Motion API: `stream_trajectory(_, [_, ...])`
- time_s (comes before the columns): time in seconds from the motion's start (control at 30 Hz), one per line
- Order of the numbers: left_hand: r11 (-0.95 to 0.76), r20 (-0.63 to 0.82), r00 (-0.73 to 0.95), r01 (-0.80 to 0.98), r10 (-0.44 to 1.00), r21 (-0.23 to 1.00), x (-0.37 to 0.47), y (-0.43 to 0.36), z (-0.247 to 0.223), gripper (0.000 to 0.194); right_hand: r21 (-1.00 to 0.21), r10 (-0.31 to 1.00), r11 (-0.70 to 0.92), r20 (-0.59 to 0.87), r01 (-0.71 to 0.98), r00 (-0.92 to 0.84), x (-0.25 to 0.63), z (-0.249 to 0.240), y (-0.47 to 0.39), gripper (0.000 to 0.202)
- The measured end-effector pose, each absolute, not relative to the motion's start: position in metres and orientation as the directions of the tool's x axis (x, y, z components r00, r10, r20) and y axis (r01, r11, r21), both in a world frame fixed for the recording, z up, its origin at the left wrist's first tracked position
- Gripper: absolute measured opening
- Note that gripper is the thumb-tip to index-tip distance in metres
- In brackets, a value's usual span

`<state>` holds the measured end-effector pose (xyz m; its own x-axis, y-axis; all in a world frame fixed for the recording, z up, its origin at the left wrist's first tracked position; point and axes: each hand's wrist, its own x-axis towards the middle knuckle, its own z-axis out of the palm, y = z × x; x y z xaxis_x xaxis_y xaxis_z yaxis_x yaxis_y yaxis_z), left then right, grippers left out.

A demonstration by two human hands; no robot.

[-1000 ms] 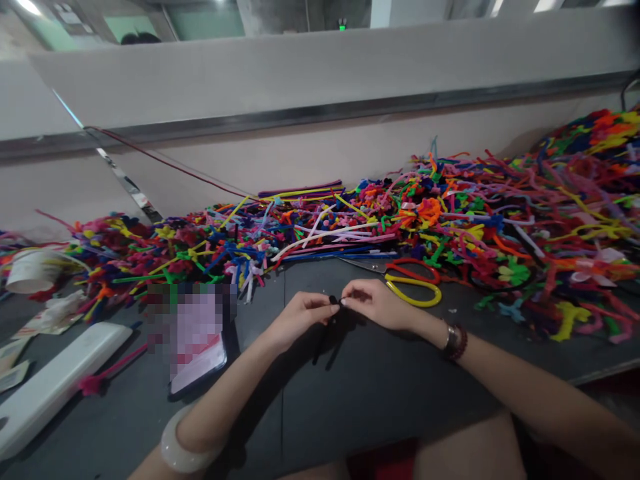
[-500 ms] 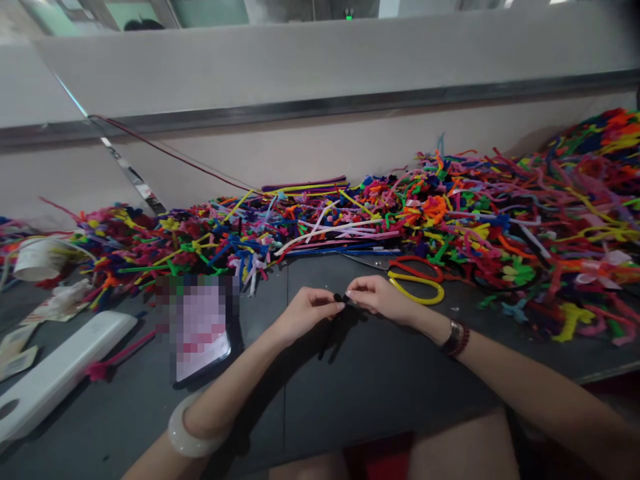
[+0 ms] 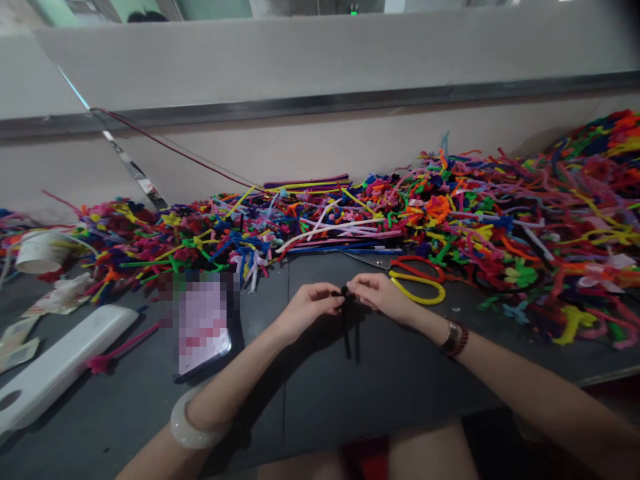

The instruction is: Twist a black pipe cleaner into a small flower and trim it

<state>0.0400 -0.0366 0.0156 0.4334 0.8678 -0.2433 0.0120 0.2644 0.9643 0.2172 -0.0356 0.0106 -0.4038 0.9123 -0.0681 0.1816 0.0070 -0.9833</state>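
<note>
Between my hands, above the dark table, is a black pipe cleaner [image 3: 347,327], bent at the top with a straight end hanging down. My left hand [image 3: 313,307] pinches it from the left between thumb and fingers. From the other side the fingertips of my right hand [image 3: 377,295] close on its top part. How the bent part is twisted is too small and dark to make out. Close behind my right hand lie scissors [image 3: 417,288] with one red and one yellow handle loop, their blades pointing left.
A long heap of colourful pipe cleaners [image 3: 500,233] runs along the back against the low wall. To the left are a phone [image 3: 203,333] with a blurred screen, a white long device [image 3: 65,373], a pink pipe cleaner [image 3: 125,343] and a paper cup [image 3: 40,253].
The hanging end of the black pipe cleaner has swung from slanting left to nearly straight down. Both hands keep their pinch and have shifted only slightly.
</note>
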Motion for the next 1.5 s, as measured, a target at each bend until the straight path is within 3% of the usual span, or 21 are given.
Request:
stream_trajectory(0.2, [0.275, -0.223, 0.347, -0.109, 0.911, 0.955, 0.039, -0.034, 0.012, 0.023, -0.888, 0.883, 0.268, 0.072, 0.373, -0.464, 0.220, 0.003, -0.037, 0.028])
stream_trajectory(0.43, [0.363, -0.266, 0.375, -0.218, 0.888, 0.906, 0.036, -0.033, 0.014, 0.019, -0.806, 0.826, 0.463, 0.242, 0.369, -0.510, 0.224, 0.010, -0.033, 0.021])
stream_trajectory(0.67, [0.523, -0.322, 0.576, -0.221, 0.751, 0.823, 0.036, -0.036, 0.016, 0.012, -0.422, 0.596, 0.801, 0.486, 0.425, -0.639, 0.230, 0.003, -0.029, 0.017])
stream_trajectory(0.8, [0.547, -0.316, 0.610, -0.236, 0.726, 0.803, 0.036, -0.038, 0.016, 0.012, -0.324, 0.543, 0.839, 0.522, 0.437, -0.657, 0.232, 0.000, -0.029, 0.019])
stream_trajectory(1.1, [0.409, -0.256, 0.450, -0.285, 0.856, 0.867, 0.036, -0.031, 0.017, 0.023, -0.211, 0.573, 0.810, 0.488, 0.548, -0.659, 0.232, 0.000, -0.029, 0.020])
stream_trajectory(1.33, [0.323, -0.225, 0.447, -0.156, 0.866, 0.933, 0.035, -0.035, 0.016, 0.020, -0.189, 0.576, 0.805, 0.470, 0.562, -0.668, 0.233, 0.000, -0.028, 0.021])
stream_trajectory(1.5, [0.381, -0.249, 0.492, -0.189, 0.834, 0.905, 0.037, -0.036, 0.015, 0.019, -0.222, 0.569, 0.814, 0.488, 0.536, -0.662, 0.231, -0.003, -0.028, 0.019])
